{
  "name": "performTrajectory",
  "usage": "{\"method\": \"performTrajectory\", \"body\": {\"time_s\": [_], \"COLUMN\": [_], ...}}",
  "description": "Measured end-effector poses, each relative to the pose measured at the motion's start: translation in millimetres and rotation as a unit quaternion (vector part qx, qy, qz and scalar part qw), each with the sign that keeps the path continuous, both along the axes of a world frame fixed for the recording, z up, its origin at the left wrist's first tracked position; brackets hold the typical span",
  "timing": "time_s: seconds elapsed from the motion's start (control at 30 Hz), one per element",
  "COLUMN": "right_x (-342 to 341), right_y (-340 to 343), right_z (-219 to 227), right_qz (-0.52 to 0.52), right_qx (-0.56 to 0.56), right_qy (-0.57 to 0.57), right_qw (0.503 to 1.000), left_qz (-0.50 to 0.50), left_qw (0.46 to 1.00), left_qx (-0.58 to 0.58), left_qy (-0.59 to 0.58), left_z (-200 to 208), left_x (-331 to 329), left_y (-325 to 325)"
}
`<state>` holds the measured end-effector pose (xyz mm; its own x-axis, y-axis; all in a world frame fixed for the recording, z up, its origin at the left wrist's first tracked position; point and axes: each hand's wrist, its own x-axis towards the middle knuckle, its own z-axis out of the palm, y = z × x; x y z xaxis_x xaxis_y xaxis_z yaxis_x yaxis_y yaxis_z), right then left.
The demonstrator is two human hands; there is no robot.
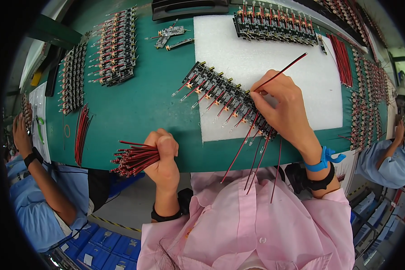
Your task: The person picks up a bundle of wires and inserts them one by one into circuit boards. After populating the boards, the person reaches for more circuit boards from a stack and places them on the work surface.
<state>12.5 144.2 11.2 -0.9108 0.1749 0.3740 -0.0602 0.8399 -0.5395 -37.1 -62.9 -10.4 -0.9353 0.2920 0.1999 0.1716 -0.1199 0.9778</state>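
My left hand (163, 155) grips a bundle of red wires (132, 158) at the near edge of the green table (135, 103). My right hand (281, 105) pinches a single red wire (283, 69) that sticks up and to the right. Its fingertips rest at a row of small black circuit boards (220, 92) lying diagonally on a white foam sheet (265, 54). Several red wires (252, 153) hang from the near end of that row toward my pink shirt.
More rows of circuit boards lie at the back left (114, 45), far left (72, 76) and back right (274, 22). Loose red wires lie at left (81, 132) and right (342, 58). Co-workers in blue sit at left (40, 198) and right (391, 157).
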Motion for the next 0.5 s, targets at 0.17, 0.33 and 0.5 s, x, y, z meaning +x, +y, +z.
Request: {"method": "performTrajectory", "body": {"time_s": [0.17, 0.33, 0.5], "right_x": [0.2, 4.8, 7.1], "right_y": [-0.5, -2.2, -7.9], "right_z": [6.2, 8.1, 11.3], "right_qz": [0.006, 0.021, 0.035], "right_qx": [0.027, 0.007, 0.130], "right_qy": [-0.025, -0.040, -0.033], "right_qw": [0.999, 0.999, 0.990], "left_qz": [0.013, 0.059, -0.005], "left_qw": [1.000, 0.994, 0.974], "left_qx": [-0.002, 0.075, 0.205], "left_qy": [0.024, 0.062, -0.100], "left_z": [-1.2, 1.6, 10.8], "left_x": [-0.9, -5.3, -9.1], "left_y": [0.0, 5.9, 1.7]}}
